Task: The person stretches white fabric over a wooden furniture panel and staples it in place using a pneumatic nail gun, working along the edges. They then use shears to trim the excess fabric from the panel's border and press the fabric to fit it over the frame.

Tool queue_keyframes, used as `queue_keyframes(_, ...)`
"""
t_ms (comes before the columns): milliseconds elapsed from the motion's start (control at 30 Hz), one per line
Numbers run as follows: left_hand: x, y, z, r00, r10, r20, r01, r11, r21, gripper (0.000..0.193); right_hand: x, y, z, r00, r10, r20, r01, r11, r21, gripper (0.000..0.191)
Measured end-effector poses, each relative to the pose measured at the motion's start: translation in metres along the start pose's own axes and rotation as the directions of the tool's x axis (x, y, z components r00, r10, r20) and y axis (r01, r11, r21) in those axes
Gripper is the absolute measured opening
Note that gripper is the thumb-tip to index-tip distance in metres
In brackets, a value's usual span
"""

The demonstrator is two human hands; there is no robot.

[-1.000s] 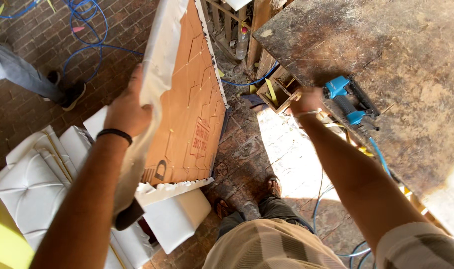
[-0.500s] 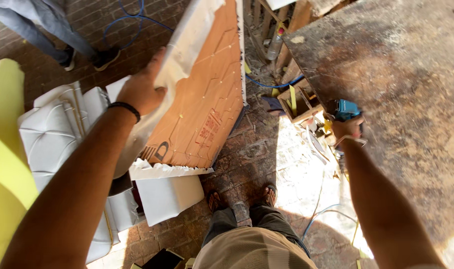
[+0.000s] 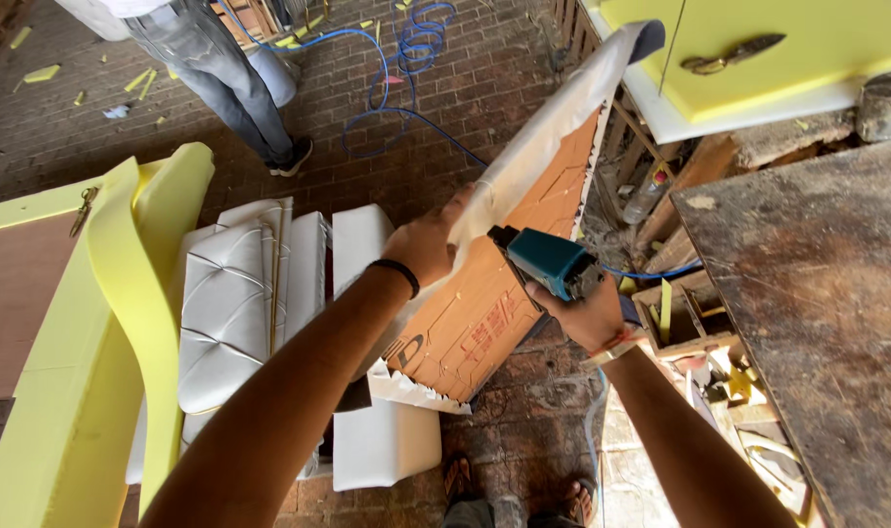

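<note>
Now my left hand point(image 3: 428, 244) pinches the white fabric edge of the upholstered panel point(image 3: 509, 293), which stands tilted on the brick floor point(image 3: 465, 108). My right hand point(image 3: 590, 315) is clenched around the teal staple gun point(image 3: 548, 262), pressed against the panel's brown backing.

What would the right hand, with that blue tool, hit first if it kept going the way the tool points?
Most likely the brown back of the upholstered panel: the right hand aims the blue staple gun at it, nose apparently at the surface. Depth is unclear.

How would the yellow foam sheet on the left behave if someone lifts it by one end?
The yellow foam sheet would probably flop: its top edge already curls over. It looks light for its bulk, being thick foam. It seems unlikely to slip, as the surface looks matte.
</note>
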State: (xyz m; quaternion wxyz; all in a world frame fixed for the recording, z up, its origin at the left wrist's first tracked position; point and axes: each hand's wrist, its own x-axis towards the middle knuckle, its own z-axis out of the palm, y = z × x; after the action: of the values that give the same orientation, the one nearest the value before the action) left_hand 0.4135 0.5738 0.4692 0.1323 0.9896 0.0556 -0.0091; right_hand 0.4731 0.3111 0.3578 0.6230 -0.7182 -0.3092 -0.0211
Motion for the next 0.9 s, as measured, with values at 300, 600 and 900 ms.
queue_keyframes(300,0.002,0.002,-0.006,1.000,-0.007,0.010,0.006,0.989,0.150,0.100,0.049,0.016,0.020,0.935,0.342,0.097,-0.332,0.937,-0.105,0.040)
queue_keyframes(600,0.000,0.005,-0.013,0.999,-0.049,0.022,0.043,0.972,0.232,0.096,0.032,-0.004,0.046,0.936,0.327,0.131,-0.320,0.945,-0.072,0.034)
queue_keyframes(900,-0.019,-0.049,-0.015,0.977,0.092,0.194,-0.062,0.986,-0.153,0.106,0.028,-0.010,0.062,0.922,0.364,0.135,-0.346,0.928,-0.137,0.032)
